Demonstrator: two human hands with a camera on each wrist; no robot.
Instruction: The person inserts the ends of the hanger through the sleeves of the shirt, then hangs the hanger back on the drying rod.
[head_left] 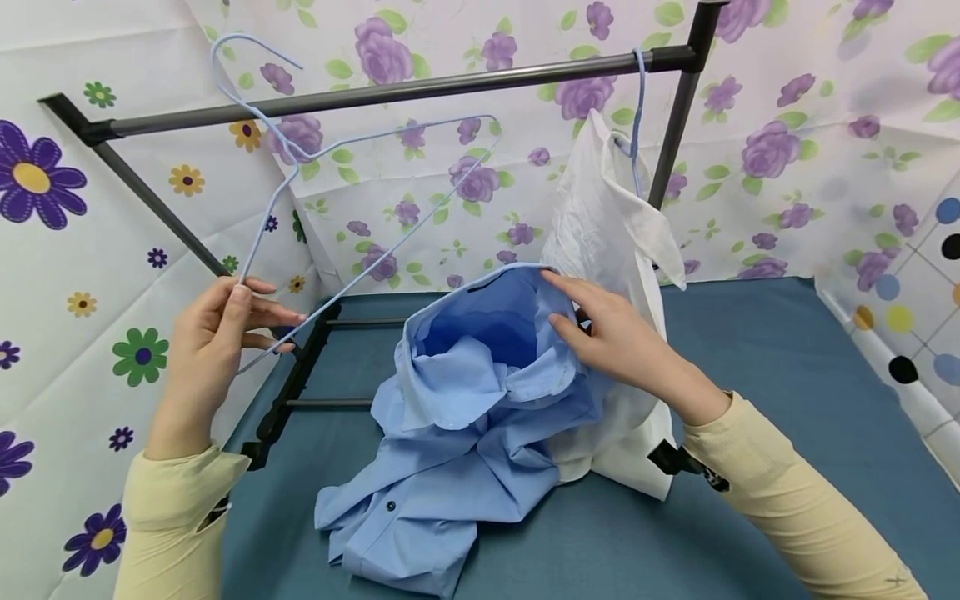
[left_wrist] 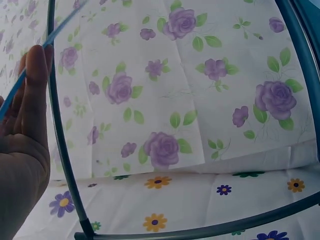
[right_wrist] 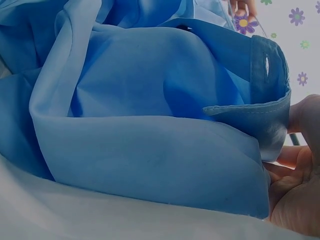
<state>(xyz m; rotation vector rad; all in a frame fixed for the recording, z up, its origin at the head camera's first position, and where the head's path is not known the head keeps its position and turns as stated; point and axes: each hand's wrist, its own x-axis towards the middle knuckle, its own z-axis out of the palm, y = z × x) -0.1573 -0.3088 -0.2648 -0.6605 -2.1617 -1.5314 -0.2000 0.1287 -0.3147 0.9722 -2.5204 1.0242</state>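
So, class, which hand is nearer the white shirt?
Right: the right hand, holding the blue shirt, is just in front of the white shirt; the left hand is well to its left, gripping the bare hanger.

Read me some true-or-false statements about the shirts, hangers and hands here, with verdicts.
1. The left hand holds a light blue hanger. True.
2. The right hand holds the blue shirt. True.
3. The blue shirt hangs on the light blue hanger. False: it rests on the teal surface.
4. The white garment hangs by another hanger from the rail. True.
5. The blue shirt's visible front button is white. False: it is dark.
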